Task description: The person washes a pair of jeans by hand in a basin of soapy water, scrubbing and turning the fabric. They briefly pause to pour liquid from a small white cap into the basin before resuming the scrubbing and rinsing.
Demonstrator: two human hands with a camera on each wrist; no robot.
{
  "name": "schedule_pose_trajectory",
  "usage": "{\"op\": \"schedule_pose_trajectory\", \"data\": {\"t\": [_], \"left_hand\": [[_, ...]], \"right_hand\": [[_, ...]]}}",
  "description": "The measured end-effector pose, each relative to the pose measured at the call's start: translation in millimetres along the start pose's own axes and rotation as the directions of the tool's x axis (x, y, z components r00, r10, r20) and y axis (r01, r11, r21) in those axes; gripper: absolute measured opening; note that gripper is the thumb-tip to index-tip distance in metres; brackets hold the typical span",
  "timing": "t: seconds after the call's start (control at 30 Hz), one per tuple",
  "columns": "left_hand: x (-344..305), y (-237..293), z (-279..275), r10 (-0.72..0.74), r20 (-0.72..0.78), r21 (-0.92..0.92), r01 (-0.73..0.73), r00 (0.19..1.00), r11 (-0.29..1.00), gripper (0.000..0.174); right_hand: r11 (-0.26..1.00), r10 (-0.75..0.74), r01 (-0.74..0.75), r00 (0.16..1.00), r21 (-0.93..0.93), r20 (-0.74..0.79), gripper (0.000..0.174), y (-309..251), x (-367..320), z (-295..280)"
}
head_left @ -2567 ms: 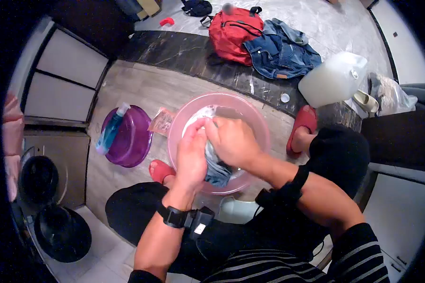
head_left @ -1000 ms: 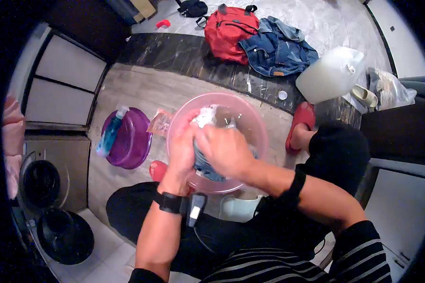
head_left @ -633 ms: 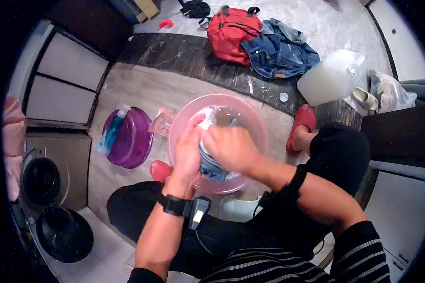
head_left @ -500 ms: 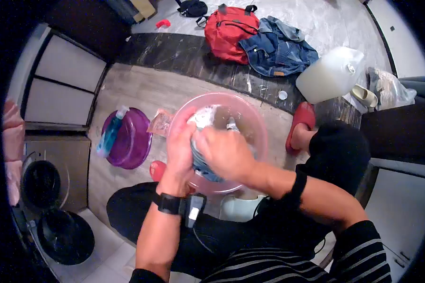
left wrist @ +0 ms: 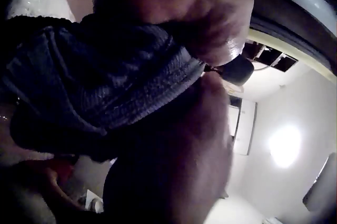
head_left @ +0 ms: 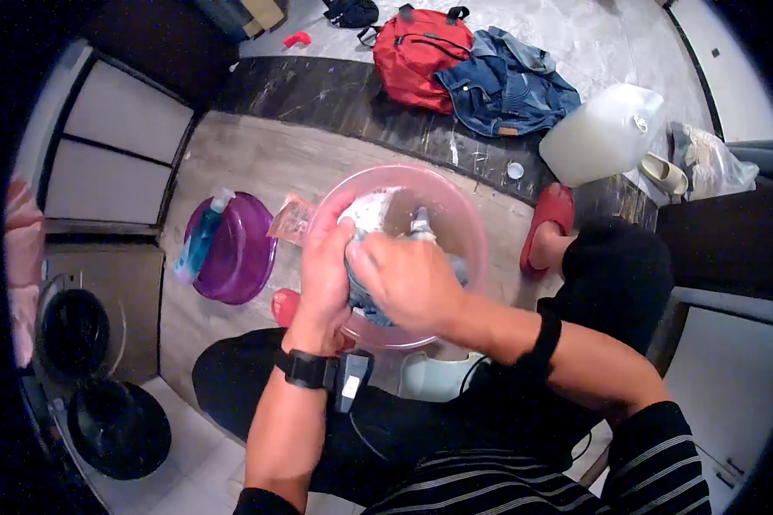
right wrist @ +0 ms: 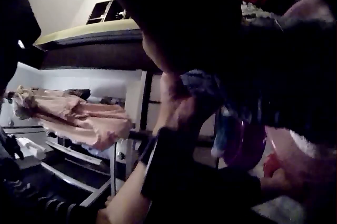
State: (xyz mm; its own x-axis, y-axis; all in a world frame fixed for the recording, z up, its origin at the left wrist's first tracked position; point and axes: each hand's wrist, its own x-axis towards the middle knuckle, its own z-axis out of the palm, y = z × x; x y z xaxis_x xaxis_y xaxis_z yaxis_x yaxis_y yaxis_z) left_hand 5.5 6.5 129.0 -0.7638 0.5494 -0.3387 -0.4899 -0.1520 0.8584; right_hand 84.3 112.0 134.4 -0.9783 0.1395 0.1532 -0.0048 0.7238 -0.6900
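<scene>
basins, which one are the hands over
The pink basin; the left hand and right hand grip blue cloth over it. The purple basin just has a bottle of blue liquid at its edge.

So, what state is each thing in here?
Left hand: gripping the cloth
Right hand: curled on the cloth
Blue cloth: bunched
Pink basin: upright, murky water inside
Purple basin: bottle propped in it
Blue bottle: tilted
Red backpack: against the denim garment
Denim garment: crumpled
Jug: whether capped, unclear
</scene>
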Motion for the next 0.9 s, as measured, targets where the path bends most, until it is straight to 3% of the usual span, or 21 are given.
{"op": "schedule_pose_trajectory", "data": {"t": [0.03, 0.13, 0.17, 0.27, 0.3, 0.4, 0.43, 0.47, 0.53, 0.57, 0.63, 0.67, 0.73, 0.77, 0.87, 0.9], "left_hand": [[3.7, -7.9, -6.1, 0.064, -0.033, 0.143, -0.058, 0.997, 0.988, 0.033], [-5.2, -14.8, 11.6, -0.031, -0.042, -0.007, 0.031, 0.999, 0.999, 0.032], [-6.6, -12.0, 17.3, 0.017, -0.067, 0.019, -0.016, 0.998, 1.000, 0.032], [-4.3, 9.6, 10.3, 0.018, -0.049, 0.015, -0.017, 0.999, 1.000, 0.030], [0.4, -3.6, 1.0, 0.073, -0.067, 0.103, -0.066, 0.995, 0.993, 0.031], [-4.3, -15.5, 11.9, 0.010, -0.027, -0.080, -0.013, 1.000, 0.997, 0.032], [-6.6, -4.6, 17.4, 0.024, -0.050, -0.021, -0.025, 0.998, 0.999, 0.033], [-4.3, -3.9, 13.9, 0.044, -0.042, -0.001, -0.044, 0.998, 0.999, 0.032], [-0.3, -0.3, 2.7, 0.104, -0.039, 0.029, -0.103, 0.994, 0.994, 0.032], [-2.3, -6.1, 2.6, 0.069, -0.077, 0.072, -0.064, 0.995, 0.995, 0.033], [-6.5, -12.7, 9.9, 0.012, -0.037, -0.019, -0.013, 0.999, 1.000, 0.034], [-6.7, -15.8, 11.2, -0.018, -0.019, -0.064, 0.017, 1.000, 0.998, 0.034], [0.1, -12.3, 2.1, 0.074, -0.013, 0.061, -0.073, 0.997, 0.995, 0.034], [-4.5, -5.1, 3.6, 0.081, -0.028, 0.071, -0.078, 0.996, 0.994, 0.035], [-3.2, -11.7, 2.3, 0.039, -0.044, -0.011, -0.039, 0.998, 0.999, 0.034], [-3.9, -9.6, 10.7, 0.039, -0.038, -0.038, -0.040, 0.999, 0.998, 0.032]], "right_hand": [[0.999, -0.036, 0.035, 0.999, 0.023, 0.023, 0.026, 2.1, -3.7, 2.9], [0.982, -0.039, 0.038, 0.999, -0.187, -0.002, 0.026, 27.1, 23.5, -4.2], [0.993, 0.104, -0.106, 0.994, -0.046, -0.040, 0.027, 25.1, 19.6, -3.5], [0.993, 0.074, -0.078, 0.996, 0.093, 0.048, 0.030, -4.0, -2.0, -3.9], [0.998, -0.040, 0.039, 0.999, 0.055, 0.011, 0.031, -2.3, 0.0, -7.9], [0.995, -0.029, 0.021, 0.997, -0.101, -0.072, 0.030, 27.2, 26.9, -4.7], [0.991, 0.114, -0.115, 0.993, -0.075, -0.027, 0.025, 16.8, 19.3, -6.4], [0.973, -0.124, 0.122, 0.992, -0.198, 0.005, 0.023, 11.5, 7.1, 0.5], [0.992, -0.125, 0.125, 0.992, 0.014, -0.009, 0.020, -2.3, -6.0, -1.5], [0.991, -0.117, 0.118, 0.993, -0.065, 0.015, 0.020, 6.7, 0.8, 0.3], [0.970, -0.081, 0.091, 0.995, -0.227, 0.053, 0.020, 30.9, 17.8, 3.1], [0.977, -0.078, 0.082, 0.997, -0.196, 0.026, 0.019, 30.2, 14.7, 5.5], [0.991, -0.060, 0.057, 0.998, -0.123, -0.025, 0.019, 8.5, 4.8, 4.9], [0.996, 0.065, -0.067, 0.997, 0.052, 0.042, 0.019, -4.3, -2.1, -0.4], [0.969, -0.160, 0.161, 0.987, -0.185, 0.020, 0.023, 26.9, 11.6, 2.2], [0.996, 0.056, -0.059, 0.997, -0.064, -0.058, 0.023, 29.8, 23.2, -1.7]]}}
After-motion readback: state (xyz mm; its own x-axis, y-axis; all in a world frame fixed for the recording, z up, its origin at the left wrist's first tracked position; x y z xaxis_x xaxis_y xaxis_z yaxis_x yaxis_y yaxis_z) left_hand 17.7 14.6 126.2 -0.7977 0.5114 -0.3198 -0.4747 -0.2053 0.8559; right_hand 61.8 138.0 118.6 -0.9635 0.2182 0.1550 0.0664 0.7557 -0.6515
